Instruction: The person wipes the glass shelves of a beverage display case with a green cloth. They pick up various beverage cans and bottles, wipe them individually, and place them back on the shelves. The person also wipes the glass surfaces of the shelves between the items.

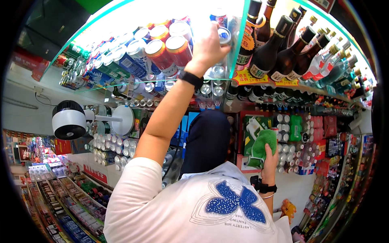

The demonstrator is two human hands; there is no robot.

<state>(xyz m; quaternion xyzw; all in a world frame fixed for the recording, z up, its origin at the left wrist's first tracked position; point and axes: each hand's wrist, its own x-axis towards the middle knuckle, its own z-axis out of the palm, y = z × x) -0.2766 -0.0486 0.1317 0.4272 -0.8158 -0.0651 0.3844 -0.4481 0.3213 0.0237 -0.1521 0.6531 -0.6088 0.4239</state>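
Observation:
My left hand (208, 47) reaches up to a lit glass shelf (146, 80). Its fingers and thumb curve around a drink can (225, 35) with a silver and blue top. Behind that can stands a blue, white and red can (218, 17). Left of my wrist are orange-red cans (179, 50) and blue cans (130, 62), in rows. Lower down on the right, my right hand (269, 161) grips a green cloth (263, 145). A red and white edge shows beside the cloth; whether I hold that too, I cannot tell.
Dark glass bottles (267, 51) stand right of a glass divider (240, 39). A white and black fan (69, 120) juts out at left. Packs of cans (112, 144) are stacked below the shelves. Low racks of small packets (60, 200) run along the lower left.

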